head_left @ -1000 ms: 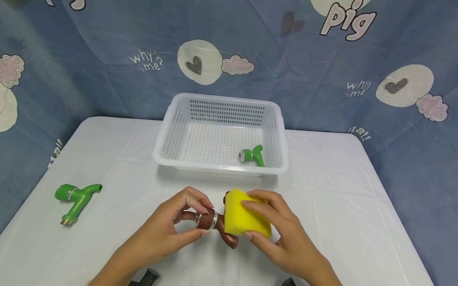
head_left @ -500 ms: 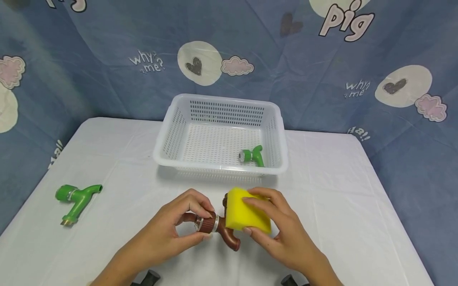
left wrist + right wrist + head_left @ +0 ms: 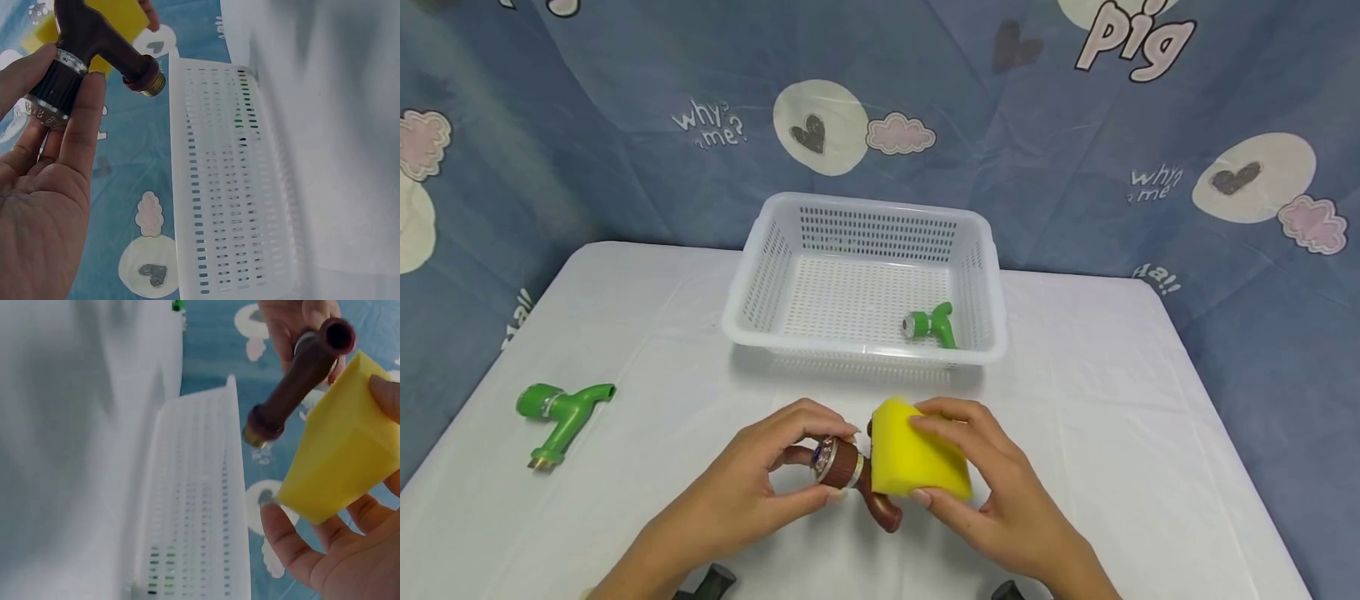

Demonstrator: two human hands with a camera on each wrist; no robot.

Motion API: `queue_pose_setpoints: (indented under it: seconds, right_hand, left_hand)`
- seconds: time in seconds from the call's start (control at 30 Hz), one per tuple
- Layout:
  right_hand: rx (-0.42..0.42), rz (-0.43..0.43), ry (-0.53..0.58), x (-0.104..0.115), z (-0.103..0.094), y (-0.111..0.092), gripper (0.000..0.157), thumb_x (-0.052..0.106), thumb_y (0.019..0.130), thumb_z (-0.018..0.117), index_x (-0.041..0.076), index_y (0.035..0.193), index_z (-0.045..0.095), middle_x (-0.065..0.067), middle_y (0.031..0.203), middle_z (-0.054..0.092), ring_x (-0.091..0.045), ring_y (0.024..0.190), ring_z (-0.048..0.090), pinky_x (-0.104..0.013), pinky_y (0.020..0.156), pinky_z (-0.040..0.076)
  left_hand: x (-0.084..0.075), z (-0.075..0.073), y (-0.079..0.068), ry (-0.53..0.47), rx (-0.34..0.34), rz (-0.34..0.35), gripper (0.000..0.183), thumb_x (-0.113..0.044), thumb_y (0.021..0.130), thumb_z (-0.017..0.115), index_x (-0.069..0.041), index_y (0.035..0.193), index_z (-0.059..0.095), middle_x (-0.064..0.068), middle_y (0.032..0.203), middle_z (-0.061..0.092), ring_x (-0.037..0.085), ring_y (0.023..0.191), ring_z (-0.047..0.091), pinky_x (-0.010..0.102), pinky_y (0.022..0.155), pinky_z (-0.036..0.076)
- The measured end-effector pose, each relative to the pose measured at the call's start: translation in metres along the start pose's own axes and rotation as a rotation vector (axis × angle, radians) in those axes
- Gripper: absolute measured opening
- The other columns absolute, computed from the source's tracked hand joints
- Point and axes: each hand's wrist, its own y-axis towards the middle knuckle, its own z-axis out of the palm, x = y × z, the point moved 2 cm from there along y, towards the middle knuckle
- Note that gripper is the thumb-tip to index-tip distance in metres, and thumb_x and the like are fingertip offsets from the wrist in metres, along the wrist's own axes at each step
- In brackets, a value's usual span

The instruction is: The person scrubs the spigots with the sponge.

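My left hand (image 3: 775,467) grips a reddish-brown faucet (image 3: 880,504) by its ribbed knob, fingertips above and thumb below. In the left wrist view the threaded brass end of the faucet (image 3: 112,44) shows, pointing toward the basket side. A yellow sponge (image 3: 917,454) is pinched in my right hand (image 3: 1000,483), fingers over the top and thumb at the lower edge. The sponge overlaps the faucet's body in the head view and hides part of it. In the right wrist view the faucet's hollow spout (image 3: 339,334) sits close beside the sponge (image 3: 350,444).
A white perforated basket (image 3: 861,350) stands behind the hands, holding a green faucet (image 3: 936,325) at its right front corner. Another green faucet (image 3: 567,421) lies at the left on the white-covered table (image 3: 1112,400). Black objects (image 3: 711,583) show at the near edge.
My left hand turns the faucet slightly, so the decorated end of its knob now faces more toward the head camera. The sponge shifts a little up and back down against the faucet.
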Motion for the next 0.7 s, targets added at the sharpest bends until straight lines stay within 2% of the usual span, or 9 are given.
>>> queue_pose_setpoints:
  seconds: [0.13,0.37,0.57,0.6,0.7]
  right_hand:
    - [0.028,-0.032,0.032,0.006,0.003,0.001,0.063,0.012,0.090,0.085,0.015,0.146,0.057,-0.007,0.148,0.051,-0.026,0.132,0.053,-0.029,0.113,0.043]
    - [0.035,0.019,0.002,0.004,0.004,0.001,0.062,0.011,0.090,0.085,0.017,0.146,0.058,-0.004,0.148,0.050,-0.025,0.134,0.052,-0.028,0.113,0.043]
    - [0.056,0.066,-0.002,-0.004,0.003,0.001,0.062,0.014,0.092,0.083,0.019,0.148,0.056,-0.001,0.149,0.051,-0.023,0.135,0.052,-0.030,0.114,0.043]
    - [0.061,0.078,-0.003,-0.005,0.003,0.001,0.062,0.016,0.092,0.083,0.020,0.148,0.056,0.000,0.150,0.050,-0.023,0.136,0.051,-0.030,0.115,0.042]
    - [0.066,0.086,-0.023,-0.006,0.003,0.001,0.064,0.019,0.092,0.084,0.020,0.149,0.055,0.001,0.150,0.052,-0.022,0.137,0.051,-0.031,0.116,0.042]
  left_hand:
    - [0.000,-0.001,0.000,0.029,-0.003,-0.007,0.046,-0.008,0.090,0.084,-0.024,0.128,0.065,-0.003,0.128,0.064,0.017,0.112,0.065,0.034,0.086,0.062]
    - [0.000,-0.001,-0.001,0.018,-0.008,-0.030,0.041,-0.007,0.088,0.085,-0.030,0.118,0.069,-0.009,0.124,0.066,0.016,0.114,0.065,0.036,0.089,0.062]
    - [-0.002,-0.002,0.000,0.058,-0.013,0.021,0.038,-0.013,0.088,0.087,-0.028,0.118,0.069,-0.009,0.120,0.069,0.014,0.111,0.067,0.033,0.090,0.061]
    - [-0.002,-0.002,0.000,0.069,-0.016,0.034,0.038,-0.013,0.088,0.086,-0.028,0.118,0.069,-0.008,0.121,0.069,0.014,0.110,0.068,0.032,0.088,0.061]
    - [-0.001,-0.004,0.000,0.094,-0.031,0.013,0.043,-0.012,0.086,0.088,-0.030,0.121,0.069,-0.010,0.122,0.070,0.012,0.105,0.068,0.030,0.078,0.063]
